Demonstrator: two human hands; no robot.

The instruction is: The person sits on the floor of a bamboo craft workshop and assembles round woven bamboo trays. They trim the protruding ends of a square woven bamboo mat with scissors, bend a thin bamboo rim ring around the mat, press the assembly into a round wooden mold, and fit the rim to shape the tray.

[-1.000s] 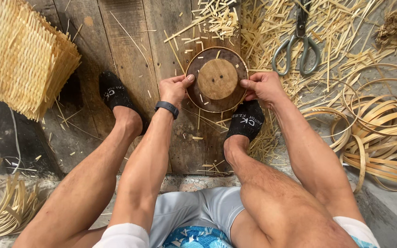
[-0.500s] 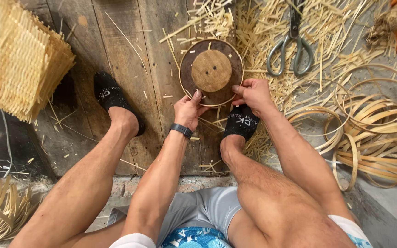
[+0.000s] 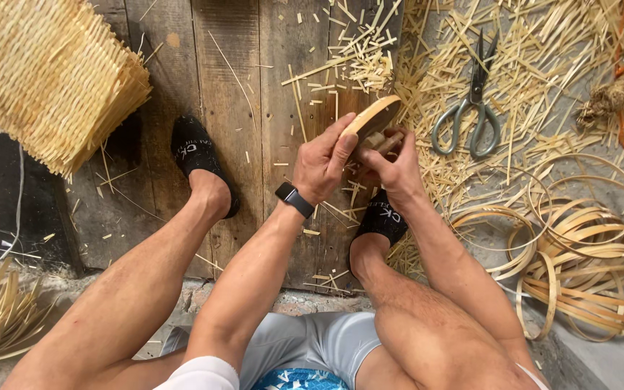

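I see the left hand [image 3: 324, 165] and right hand [image 3: 393, 167] closed together around a round pale wooden disc with dark pegs underneath [image 3: 371, 118], lifted on edge above the grey plank board [image 3: 232, 108]; the left fingers press along its rim, the right fingers curl round the pegs beneath. Just below the disc sits the right foot in a black sock [image 3: 380, 217]. By my judgement the work is at its start: the disc carries no woven strands yet. Right of the disc lie coiled pale cane hoops [image 3: 579, 253]; beyond it to the right, grey-handled scissors [image 3: 471, 108] rest among straw offcuts [image 3: 543, 65]. Far left of the disc stands a woven straw basket [image 3: 45, 72].
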